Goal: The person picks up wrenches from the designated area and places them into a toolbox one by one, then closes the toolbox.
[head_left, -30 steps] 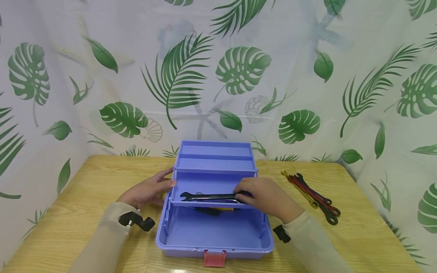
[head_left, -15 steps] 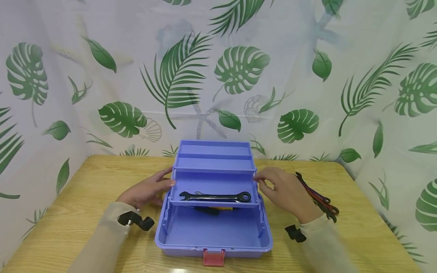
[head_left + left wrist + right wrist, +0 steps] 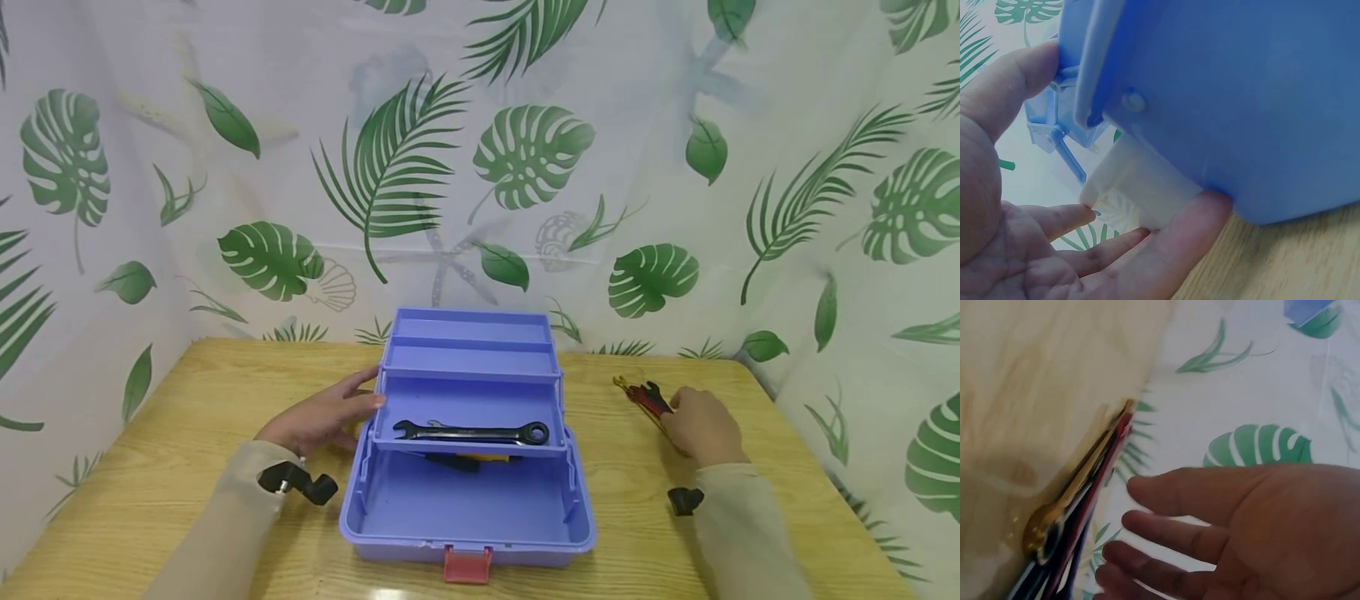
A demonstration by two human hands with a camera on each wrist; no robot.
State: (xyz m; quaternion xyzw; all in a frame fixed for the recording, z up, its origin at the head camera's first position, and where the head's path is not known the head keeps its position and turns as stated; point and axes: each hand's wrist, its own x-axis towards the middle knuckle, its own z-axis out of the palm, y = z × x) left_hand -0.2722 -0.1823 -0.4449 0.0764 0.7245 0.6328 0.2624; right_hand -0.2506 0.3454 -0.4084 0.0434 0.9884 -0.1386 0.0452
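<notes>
The purple toolbox [image 3: 468, 542] stands open with its trays raised. A black ratcheting wrench [image 3: 468, 432] lies across the lower tray [image 3: 465, 398], with another wrench partly hidden behind it. My left hand [image 3: 324, 414] rests against the toolbox's left side. In the left wrist view its thumb touches the tray edge and one fingertip presses the box wall [image 3: 1235, 112]. On the table's right, my right hand [image 3: 705, 427] is over a bunch of wrenches [image 3: 648, 398], yellow, red and black, covering their near ends. The right wrist view shows its fingers [image 3: 1166, 494] extended beside the wrenches, including a gold one [image 3: 1044, 528].
Under the raised tray, black and yellow tools [image 3: 457, 462] lie in the box bottom. A red latch [image 3: 467, 565] hangs at the toolbox front. Leaf-print cloth [image 3: 450, 167] rises behind the wooden table [image 3: 247, 375].
My right hand has left the black wrench in the tray and moved right, to the bunch of wrenches on the table. The left hand stays at the toolbox side.
</notes>
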